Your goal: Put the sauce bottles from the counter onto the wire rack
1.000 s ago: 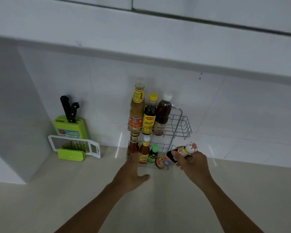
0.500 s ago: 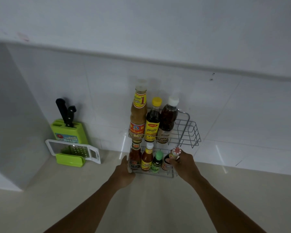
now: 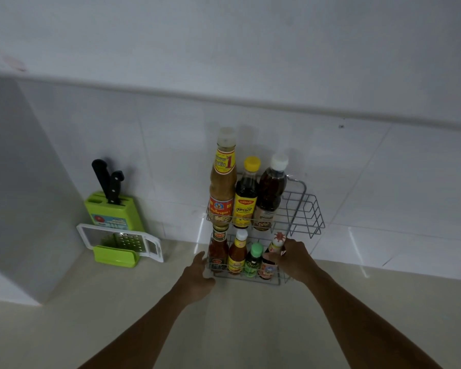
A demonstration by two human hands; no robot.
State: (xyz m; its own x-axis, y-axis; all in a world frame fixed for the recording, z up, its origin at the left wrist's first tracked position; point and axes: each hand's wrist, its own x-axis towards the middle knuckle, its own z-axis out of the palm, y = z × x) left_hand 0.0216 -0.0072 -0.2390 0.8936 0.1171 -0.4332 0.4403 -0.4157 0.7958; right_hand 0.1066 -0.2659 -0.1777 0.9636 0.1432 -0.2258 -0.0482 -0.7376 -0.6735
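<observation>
A two-tier wire rack (image 3: pixel 308 209) stands on the counter against the tiled wall. Its top shelf holds three tall bottles: a tan sauce bottle (image 3: pixel 222 182), a dark bottle with a yellow cap (image 3: pixel 246 195) and a dark bottle with a white cap (image 3: pixel 271 193). The bottom shelf holds several small bottles. My right hand (image 3: pixel 294 258) is closed around the rightmost one, a dark sauce bottle with a white crab-printed cap (image 3: pixel 270 262), which stands upright in the lower shelf. My left hand (image 3: pixel 198 275) rests against the rack's lower left corner, fingers apart.
A green knife block (image 3: pixel 112 211) with two black-handled knives stands at the left by the wall. A white grater (image 3: pixel 120 242) leans on a green holder in front of it. A white wall panel juts out at far left. Beige counter (image 3: pixel 224 328) spreads toward me.
My right hand has carried the crab-cap bottle from tilted in front of the rack to upright inside the lower shelf. My left hand has moved up to the rack's left corner.
</observation>
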